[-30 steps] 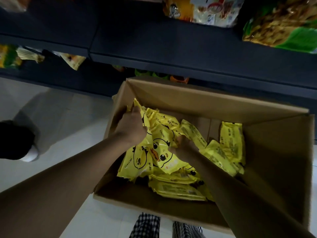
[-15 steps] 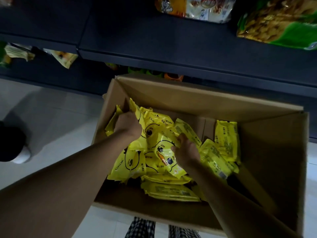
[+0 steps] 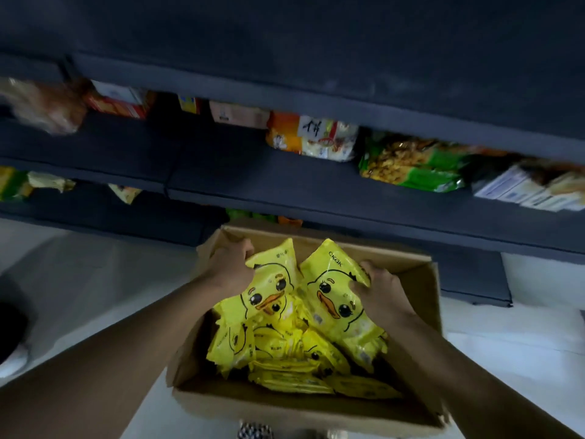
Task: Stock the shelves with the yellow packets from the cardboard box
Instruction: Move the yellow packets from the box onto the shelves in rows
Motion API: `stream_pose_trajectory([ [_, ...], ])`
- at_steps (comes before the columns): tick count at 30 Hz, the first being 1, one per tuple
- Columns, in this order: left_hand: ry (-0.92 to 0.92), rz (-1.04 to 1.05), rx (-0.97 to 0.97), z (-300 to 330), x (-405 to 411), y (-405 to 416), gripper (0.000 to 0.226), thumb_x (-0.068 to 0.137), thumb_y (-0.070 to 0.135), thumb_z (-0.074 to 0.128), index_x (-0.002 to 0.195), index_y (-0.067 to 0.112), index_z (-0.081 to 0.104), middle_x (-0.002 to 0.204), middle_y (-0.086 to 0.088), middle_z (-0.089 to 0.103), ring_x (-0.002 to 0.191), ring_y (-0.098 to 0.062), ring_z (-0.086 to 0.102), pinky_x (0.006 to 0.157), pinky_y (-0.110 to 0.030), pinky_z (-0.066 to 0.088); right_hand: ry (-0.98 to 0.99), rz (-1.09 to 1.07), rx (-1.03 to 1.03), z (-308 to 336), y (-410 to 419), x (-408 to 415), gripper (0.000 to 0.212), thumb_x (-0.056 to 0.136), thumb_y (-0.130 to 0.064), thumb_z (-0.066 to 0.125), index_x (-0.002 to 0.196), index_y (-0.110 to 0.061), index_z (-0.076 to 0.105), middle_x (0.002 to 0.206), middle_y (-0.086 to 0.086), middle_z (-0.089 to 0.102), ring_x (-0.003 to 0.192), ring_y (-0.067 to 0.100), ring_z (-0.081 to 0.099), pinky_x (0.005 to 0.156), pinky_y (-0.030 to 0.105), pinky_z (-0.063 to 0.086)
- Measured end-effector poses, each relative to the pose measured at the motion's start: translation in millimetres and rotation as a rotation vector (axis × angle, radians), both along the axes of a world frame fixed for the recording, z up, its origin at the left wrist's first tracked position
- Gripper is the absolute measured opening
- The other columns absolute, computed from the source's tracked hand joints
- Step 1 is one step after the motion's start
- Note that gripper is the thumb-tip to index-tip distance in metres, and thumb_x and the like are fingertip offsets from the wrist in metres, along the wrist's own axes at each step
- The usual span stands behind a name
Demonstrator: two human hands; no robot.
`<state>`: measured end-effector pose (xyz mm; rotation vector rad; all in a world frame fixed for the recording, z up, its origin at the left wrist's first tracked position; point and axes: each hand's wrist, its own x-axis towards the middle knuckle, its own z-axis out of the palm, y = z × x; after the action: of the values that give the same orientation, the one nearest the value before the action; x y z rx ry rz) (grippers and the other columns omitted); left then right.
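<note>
My left hand (image 3: 229, 269) and right hand (image 3: 381, 291) each grip yellow packets (image 3: 335, 299) from opposite sides, clamping the bundle together above the cardboard box (image 3: 285, 410) for transfer to the shelves (image 3: 240, 172).

Bare forearms, no sleeves visible, possibly checked black-and-white trousers (image 3: 254, 431) below

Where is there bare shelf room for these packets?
The middle shelf is bare left of the orange-white bag, up to the small boxes behind. Rightward it is crowded: green bag, then white boxes. Both hands grip yellow packets.
</note>
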<state>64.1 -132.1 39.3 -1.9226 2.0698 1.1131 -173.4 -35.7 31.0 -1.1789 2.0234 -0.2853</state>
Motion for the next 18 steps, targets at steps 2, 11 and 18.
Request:
stream_pose_trajectory([
  [2,0.003,-0.044,-0.057,34,1,-5,0.023,0.082,0.009,0.062,0.096,0.024,0.052,0.101,0.000,0.059,0.100,-0.023,0.057,0.083,-0.036,0.049,0.018,0.004,-0.054,39,-3,-3,0.034,0.093,-0.021,0.055,0.126,-0.015,0.050,0.099,0.008,0.066,0.069,0.018,0.056,0.060,0.028,0.044],
  [11,0.114,-0.147,-0.237,195,-7,-24,0.024,0.085,0.004,0.052,0.069,0.022,0.056,0.073,0.001,0.063,0.069,-0.021,0.062,0.062,-0.033,0.049,0.121,0.008,-0.311,215,-8,-13,0.015,0.090,-0.015,0.055,0.080,-0.024,0.048,0.074,-0.003,0.056,0.069,0.019,0.057,0.056,0.029,0.041],
  [18,0.149,-0.191,-0.467,313,-18,-31,0.024,0.083,0.004,0.050,0.068,0.021,0.058,0.074,0.003,0.059,0.075,-0.021,0.060,0.069,-0.035,0.050,0.203,0.086,-0.477,334,-21,-32,0.004,0.091,-0.015,0.053,0.092,-0.015,0.056,0.082,0.003,0.061,0.066,0.014,0.057,0.056,0.028,0.042],
])
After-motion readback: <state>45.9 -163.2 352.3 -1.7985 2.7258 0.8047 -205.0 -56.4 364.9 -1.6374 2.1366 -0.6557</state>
